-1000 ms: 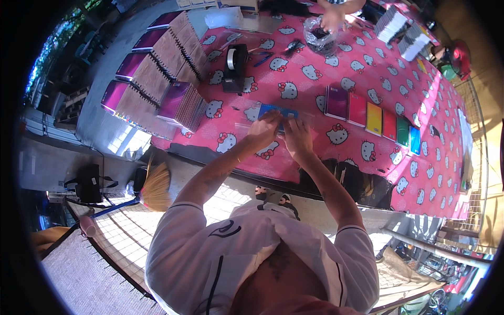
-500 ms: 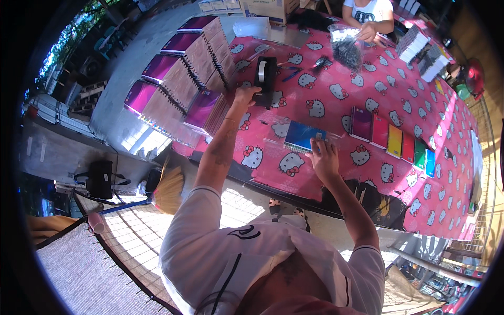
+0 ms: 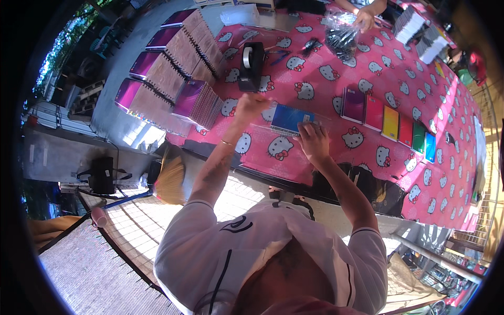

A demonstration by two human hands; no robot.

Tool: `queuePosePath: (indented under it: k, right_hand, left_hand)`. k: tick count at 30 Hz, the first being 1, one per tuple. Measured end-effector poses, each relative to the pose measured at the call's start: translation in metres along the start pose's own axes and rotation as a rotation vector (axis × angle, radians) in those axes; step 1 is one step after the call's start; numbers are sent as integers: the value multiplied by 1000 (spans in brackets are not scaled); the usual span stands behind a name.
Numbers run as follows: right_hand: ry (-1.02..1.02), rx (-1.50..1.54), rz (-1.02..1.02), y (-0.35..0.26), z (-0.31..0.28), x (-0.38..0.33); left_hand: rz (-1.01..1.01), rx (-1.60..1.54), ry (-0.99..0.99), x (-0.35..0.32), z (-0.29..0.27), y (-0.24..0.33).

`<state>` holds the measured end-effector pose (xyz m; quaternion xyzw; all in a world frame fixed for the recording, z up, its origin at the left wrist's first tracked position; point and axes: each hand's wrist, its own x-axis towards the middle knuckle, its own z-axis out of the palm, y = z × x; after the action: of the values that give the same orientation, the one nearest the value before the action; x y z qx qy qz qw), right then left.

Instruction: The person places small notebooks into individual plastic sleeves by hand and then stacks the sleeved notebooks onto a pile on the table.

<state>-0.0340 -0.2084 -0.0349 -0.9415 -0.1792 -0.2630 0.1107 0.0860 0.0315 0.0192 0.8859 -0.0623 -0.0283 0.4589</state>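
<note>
A blue spiral notebook (image 3: 290, 118) lies on the table in front of me, inside a clear plastic sleeve whose loose film sticks out at its sides. My right hand (image 3: 314, 140) rests on the notebook's right end, fingers laid over the cover. Between the notebook and a black tape dispenser (image 3: 251, 68) with a pale roll is my left hand (image 3: 253, 105). Its fingers are pinched together just below the dispenser, apart from it; whatever they hold is too small to make out.
Tall stacks of purple spiral notebooks (image 3: 197, 103) stand at the left. A row of notebooks in several colours, among them a yellow one (image 3: 390, 124), lies at the right. Across the table, another person's hand (image 3: 366, 18) is at a clear plastic bag (image 3: 341, 39) with dark contents.
My left hand has come away from the tape dispenser and moved nearer the blue notebook. My right hand stays on the notebook. The whole view has shifted slightly.
</note>
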Motion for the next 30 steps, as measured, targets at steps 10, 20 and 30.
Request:
queuePosePath:
  k: [10,20,30]
  right_hand:
    - [-13,80,-18,3,-14,5]
    - [-362,378,175,56,17,69]
    - [-694,1052,601,105,-44,74]
  left_hand:
    - [2,716,-161,-26,72,35]
    - [794,680,189,-96,91,30]
    - [246,-282,49,-56,70,-21]
